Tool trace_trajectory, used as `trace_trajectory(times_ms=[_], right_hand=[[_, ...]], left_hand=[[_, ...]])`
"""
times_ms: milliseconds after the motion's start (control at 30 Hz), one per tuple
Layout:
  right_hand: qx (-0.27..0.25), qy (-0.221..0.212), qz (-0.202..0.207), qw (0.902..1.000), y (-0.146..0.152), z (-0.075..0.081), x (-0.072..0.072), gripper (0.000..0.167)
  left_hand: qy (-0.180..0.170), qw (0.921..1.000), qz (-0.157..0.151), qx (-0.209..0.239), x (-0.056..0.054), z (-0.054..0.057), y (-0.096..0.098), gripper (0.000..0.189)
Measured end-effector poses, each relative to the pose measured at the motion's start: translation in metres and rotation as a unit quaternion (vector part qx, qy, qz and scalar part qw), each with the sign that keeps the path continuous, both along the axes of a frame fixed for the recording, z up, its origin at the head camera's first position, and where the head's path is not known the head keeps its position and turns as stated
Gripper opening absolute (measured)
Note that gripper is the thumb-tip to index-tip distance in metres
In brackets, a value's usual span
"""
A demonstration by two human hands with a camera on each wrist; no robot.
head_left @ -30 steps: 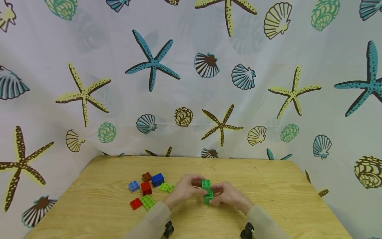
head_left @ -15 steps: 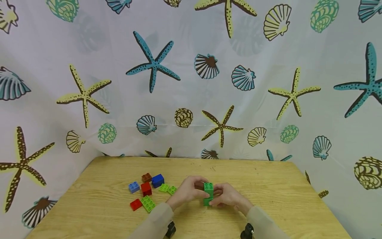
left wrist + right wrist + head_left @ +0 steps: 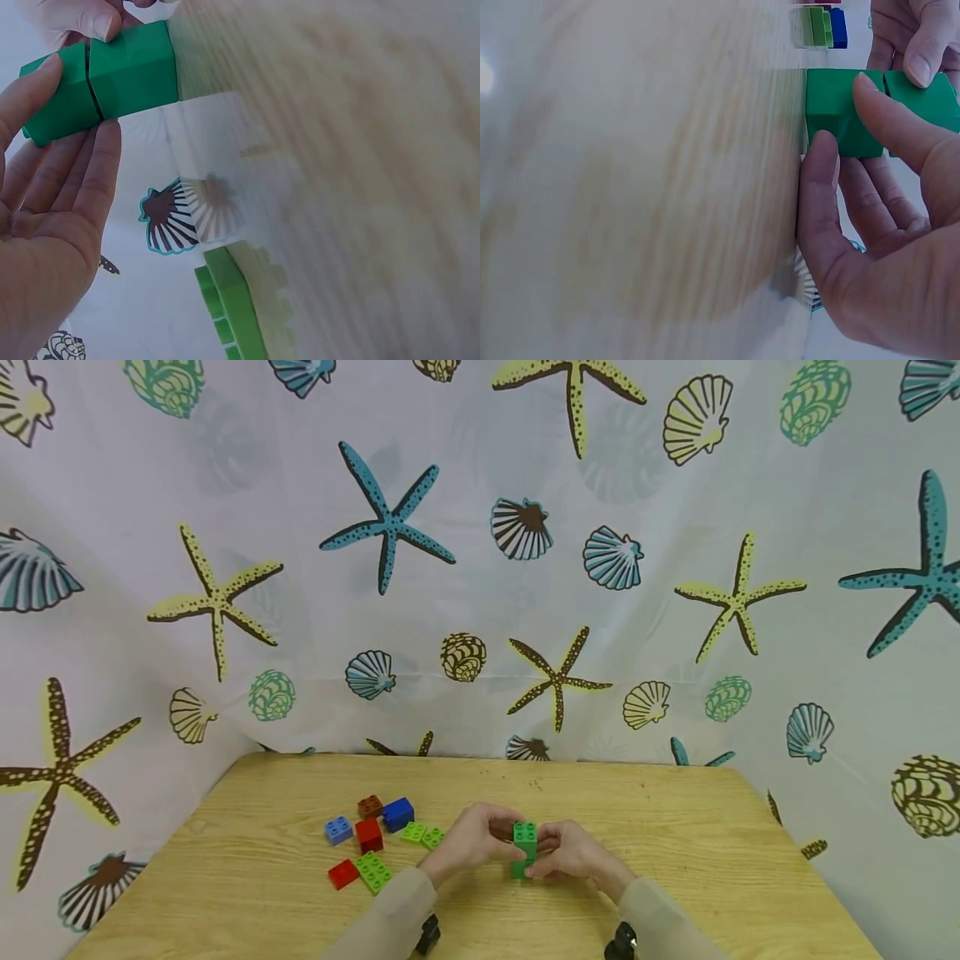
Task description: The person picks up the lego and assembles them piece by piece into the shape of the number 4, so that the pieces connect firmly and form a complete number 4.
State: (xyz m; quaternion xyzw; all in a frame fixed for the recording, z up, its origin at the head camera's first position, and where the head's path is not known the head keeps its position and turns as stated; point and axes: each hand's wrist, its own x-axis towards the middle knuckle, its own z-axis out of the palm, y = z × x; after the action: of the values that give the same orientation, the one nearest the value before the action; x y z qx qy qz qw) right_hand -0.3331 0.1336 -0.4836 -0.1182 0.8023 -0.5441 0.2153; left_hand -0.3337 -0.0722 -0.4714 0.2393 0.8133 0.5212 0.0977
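Two dark green toy building bricks stand one on top of the other on the wooden table, aligned, with a thin dark seam between them in both wrist views. My left hand (image 3: 474, 839) pinches the upper brick (image 3: 525, 838), thumb on the near side and fingers behind. Low down, my right hand (image 3: 576, 852) grips the lower brick (image 3: 831, 101) between thumb and fingers. Studs show on top of the upper brick. The lower brick touches the table and is partly covered by the right thumb in the head view.
Left of my hands lie loose bricks on the table (image 3: 300, 793): a light green one (image 3: 374, 872), flat red one (image 3: 343, 874), red one (image 3: 369, 835), light blue one (image 3: 338, 830), dark blue one (image 3: 398, 814), brown one (image 3: 370, 806) and two small lime ones (image 3: 432, 837). A patterned curtain (image 3: 450, 593) hangs behind.
My left hand has shifted slightly right and down with the upper green brick, which was offset and now sits squarely over the lower one. The right hand has hardly moved.
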Motion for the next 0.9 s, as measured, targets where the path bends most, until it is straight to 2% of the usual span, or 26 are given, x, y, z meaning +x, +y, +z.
trace_trajectory(times_ms=[267,600,900], right_hand=[[0.005,0.004,0.003,1.0000,0.0013,-0.0011,0.0007,0.033],[-0.004,-0.002,0.005,1.0000,0.0011,0.0042,0.0019,0.034],[-0.009,-0.003,0.021,0.9997,0.0032,0.0017,0.0017,0.038]], left_hand=[[0.007,0.9999,0.005,-0.011,0.0020,0.0015,0.0018,0.031],[-0.015,0.9995,0.021,-0.016,0.0029,0.0031,0.0026,0.029],[-0.018,0.9996,0.019,-0.009,0.0037,0.0013,0.0018,0.029]])
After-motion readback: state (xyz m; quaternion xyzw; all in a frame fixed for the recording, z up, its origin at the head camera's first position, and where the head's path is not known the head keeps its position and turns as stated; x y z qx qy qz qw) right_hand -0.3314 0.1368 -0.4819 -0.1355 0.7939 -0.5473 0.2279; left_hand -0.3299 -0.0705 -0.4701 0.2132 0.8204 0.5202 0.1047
